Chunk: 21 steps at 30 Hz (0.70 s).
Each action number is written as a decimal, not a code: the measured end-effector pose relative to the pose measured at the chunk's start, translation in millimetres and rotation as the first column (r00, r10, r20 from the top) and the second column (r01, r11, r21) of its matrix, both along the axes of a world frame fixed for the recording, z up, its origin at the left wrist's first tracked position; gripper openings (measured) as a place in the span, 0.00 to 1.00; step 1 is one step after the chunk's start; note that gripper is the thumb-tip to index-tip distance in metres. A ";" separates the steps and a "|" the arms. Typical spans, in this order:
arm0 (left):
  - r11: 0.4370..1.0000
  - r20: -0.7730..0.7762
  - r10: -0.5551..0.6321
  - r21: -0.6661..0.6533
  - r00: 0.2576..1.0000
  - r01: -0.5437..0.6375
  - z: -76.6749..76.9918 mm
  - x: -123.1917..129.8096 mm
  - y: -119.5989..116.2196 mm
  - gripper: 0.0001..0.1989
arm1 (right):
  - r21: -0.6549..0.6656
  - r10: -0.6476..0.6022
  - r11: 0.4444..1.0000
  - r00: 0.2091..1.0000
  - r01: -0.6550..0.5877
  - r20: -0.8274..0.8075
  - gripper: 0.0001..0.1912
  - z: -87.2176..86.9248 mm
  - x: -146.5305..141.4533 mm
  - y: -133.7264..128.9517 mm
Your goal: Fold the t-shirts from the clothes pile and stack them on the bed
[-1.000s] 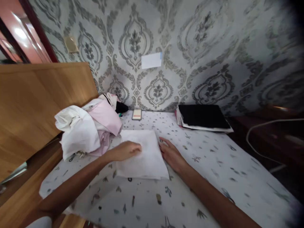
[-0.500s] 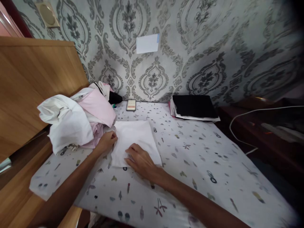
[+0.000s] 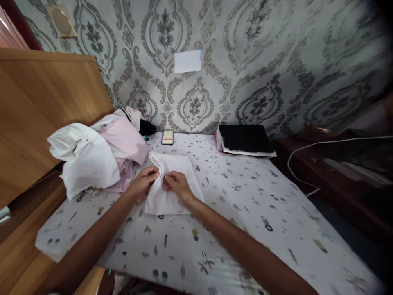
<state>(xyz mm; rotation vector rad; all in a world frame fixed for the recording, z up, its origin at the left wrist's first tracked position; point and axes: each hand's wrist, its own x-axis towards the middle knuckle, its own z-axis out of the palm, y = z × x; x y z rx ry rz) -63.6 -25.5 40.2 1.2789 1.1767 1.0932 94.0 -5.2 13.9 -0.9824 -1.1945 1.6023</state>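
Observation:
A folded white cloth, its kind of garment not clear, lies in front of me on the patterned sheet. My left hand pinches its left edge, which is lifted and bent inward toward the middle. Just to the right, my right hand rests on the cloth with fingers curled and thumb close to them. Whether those fingers grip any fabric I cannot make out. Beyond my left hand is a heap of crumpled white and pink clothes.
A stack of folded clothes with a black one on top lies at the back right. A small framed card sits near the patterned wall. On the left stands a wooden panel; a white cable runs at the right.
My left hand has taken the cloth's left edge and raised it, bending it rightward. My right hand has moved up and slightly left, its fingers curling closer to the left hand.

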 end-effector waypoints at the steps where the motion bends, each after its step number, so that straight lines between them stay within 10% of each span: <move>1: 0.999 -0.037 -0.017 0.030 0.999 0.018 2.8 2.4 0.1 0.16 | -0.002 0.011 1.000 1.000 -0.011 -0.007 0.18 2.8 3.9 -1.5; 8: 0.985 -0.111 -0.083 0.142 0.990 0.098 21.7 22.9 0.7 0.13 | 0.007 -0.033 0.999 0.998 0.033 -0.048 0.17 20.7 21.7 -10.4; 14: 0.991 0.007 0.123 0.051 0.992 -0.123 47.0 -5.0 7.1 0.18 | 0.006 -0.404 0.911 0.897 0.412 -0.181 0.12 43.5 109.4 2.1; 21: 0.975 -0.326 0.092 -0.163 0.941 -0.151 3.8 -51.5 3.4 0.17 | -0.003 -0.634 0.753 0.726 0.658 0.266 0.09 8.8 255.3 -18.9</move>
